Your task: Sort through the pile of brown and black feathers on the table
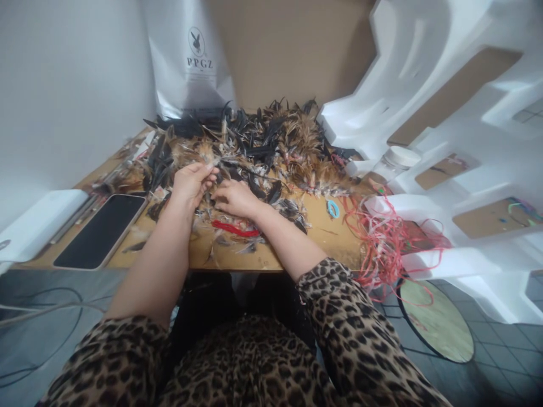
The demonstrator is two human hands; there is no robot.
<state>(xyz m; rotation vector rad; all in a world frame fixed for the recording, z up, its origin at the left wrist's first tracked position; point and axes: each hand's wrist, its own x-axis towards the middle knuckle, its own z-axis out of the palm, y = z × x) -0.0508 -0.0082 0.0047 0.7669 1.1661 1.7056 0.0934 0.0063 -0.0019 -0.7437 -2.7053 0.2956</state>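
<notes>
Near the middle of the table, my left hand (193, 183) is closed in a pinch, with a brown feather (206, 152) showing at its fingertips. Just right of it and a little lower, my right hand (237, 198) rests low among loose feathers. Its fingers are curled in, and what they hold is hidden. A large heap of black and brown feathers (267, 135) spreads behind both hands. In front of my right hand lies a red strip (235, 228).
A phone (100, 230) and a white box-shaped device (46, 220) lie on the left. To the right are a blue ring (333, 209), tangled pink strings (390, 243), a lidded jar (399, 161) and white moulded plastic (449, 113). A printed bag (190, 62) stands behind.
</notes>
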